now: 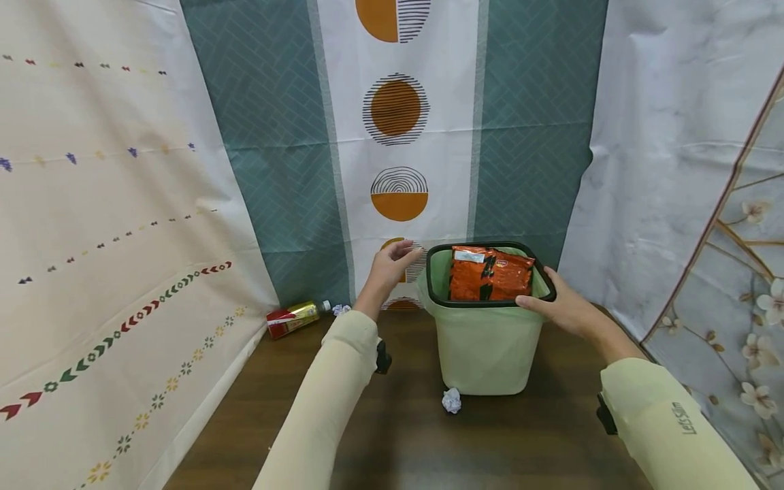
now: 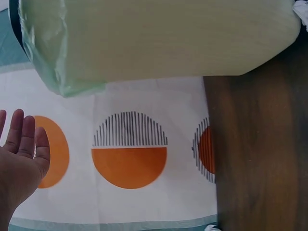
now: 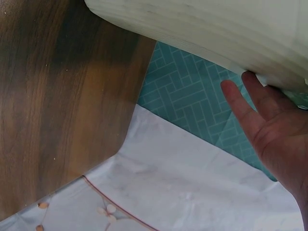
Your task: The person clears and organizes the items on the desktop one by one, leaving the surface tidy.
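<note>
A pale green trash bin [image 1: 484, 354] with a dark rim stands on the table, lined with a thin green bag [image 2: 62, 77]. Inside its mouth lies a shiny orange-red snack packet [image 1: 493, 275] with black stripes. My right hand [image 1: 566, 306] holds the bin at its right rim, thumb over the front edge; in the right wrist view its fingers [image 3: 245, 108] lie along the outer wall. To the left of the bin, my left hand [image 1: 392, 269] is raised, apart from it, fingers loosely extended and nothing in them.
A crumpled white paper ball [image 1: 451, 401] lies by the bin's front base. Farther left, a bottle [image 1: 298, 318] with a red and yellow wrap lies on its side beside another paper ball [image 1: 341, 309]. Patterned cloths [image 1: 533, 136] hang around the brown wooden table [image 1: 392, 435].
</note>
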A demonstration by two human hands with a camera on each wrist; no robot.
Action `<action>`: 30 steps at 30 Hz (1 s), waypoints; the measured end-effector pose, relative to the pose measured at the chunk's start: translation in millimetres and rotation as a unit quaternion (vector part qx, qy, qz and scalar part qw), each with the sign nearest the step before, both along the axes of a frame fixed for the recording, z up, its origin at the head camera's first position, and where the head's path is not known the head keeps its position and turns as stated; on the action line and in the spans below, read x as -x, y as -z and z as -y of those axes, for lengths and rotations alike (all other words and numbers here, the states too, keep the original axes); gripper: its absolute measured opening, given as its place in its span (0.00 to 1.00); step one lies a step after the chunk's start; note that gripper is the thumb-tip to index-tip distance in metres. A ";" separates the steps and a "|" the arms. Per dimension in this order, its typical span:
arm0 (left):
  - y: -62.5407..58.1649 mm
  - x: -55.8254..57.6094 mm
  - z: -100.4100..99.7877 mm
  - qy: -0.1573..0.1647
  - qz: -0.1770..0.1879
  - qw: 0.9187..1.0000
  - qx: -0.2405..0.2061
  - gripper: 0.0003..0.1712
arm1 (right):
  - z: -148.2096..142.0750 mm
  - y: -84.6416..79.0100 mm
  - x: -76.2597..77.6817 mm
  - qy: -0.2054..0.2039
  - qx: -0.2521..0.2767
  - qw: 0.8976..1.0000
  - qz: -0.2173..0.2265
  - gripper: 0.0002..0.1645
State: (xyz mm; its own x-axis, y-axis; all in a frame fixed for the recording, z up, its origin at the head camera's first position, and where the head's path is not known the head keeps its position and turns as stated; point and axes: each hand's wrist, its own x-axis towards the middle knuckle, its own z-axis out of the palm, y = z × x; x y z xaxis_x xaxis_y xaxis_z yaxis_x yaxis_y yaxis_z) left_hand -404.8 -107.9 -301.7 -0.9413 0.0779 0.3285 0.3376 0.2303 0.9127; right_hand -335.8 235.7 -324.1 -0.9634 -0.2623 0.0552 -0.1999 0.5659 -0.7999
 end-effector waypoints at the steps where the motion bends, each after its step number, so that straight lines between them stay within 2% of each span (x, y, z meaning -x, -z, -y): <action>1: 2.6 -0.5 1.7 0.000 0.003 1.000 -0.002 0.29 | 0.0 -0.1 -0.1 -0.001 0.001 1.000 0.000 0.67; 5: 17.9 -1.7 8.1 -0.004 0.010 1.000 -0.016 0.29 | -0.9 -0.2 0.4 -0.004 0.002 1.000 0.006 0.67; 9: 38.3 -2.9 12.9 -0.010 0.023 0.999 -0.026 0.28 | -1.5 -0.6 1.1 -0.001 -0.006 1.000 0.013 0.67; 14: 62.4 -5.4 16.8 -0.024 0.035 0.999 -0.013 0.27 | -1.1 -2.1 1.2 0.001 -0.012 1.000 0.016 0.68; 18: 79.0 -7.0 18.4 -0.022 0.045 0.999 -0.005 0.28 | -1.7 -1.7 0.9 0.003 -0.014 1.000 0.020 0.69; 24: 97.0 -11.8 21.4 -0.012 0.059 0.998 0.004 0.28 | -1.4 -1.3 1.2 0.001 -0.010 1.000 0.021 0.68; 30: 110.7 -17.1 25.3 -0.016 0.055 0.998 0.022 0.26 | -1.0 -2.8 1.8 -0.004 -0.005 1.000 0.015 0.68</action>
State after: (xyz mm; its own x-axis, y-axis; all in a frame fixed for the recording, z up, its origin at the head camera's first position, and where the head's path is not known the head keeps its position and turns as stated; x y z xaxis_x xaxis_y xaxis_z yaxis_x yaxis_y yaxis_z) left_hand -387.7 -133.3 -412.4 -0.9735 0.0595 0.2207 0.2285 0.2797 0.9325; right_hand -337.6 236.8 -321.4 -0.9627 -0.2695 0.0231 -0.1795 0.5726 -0.7999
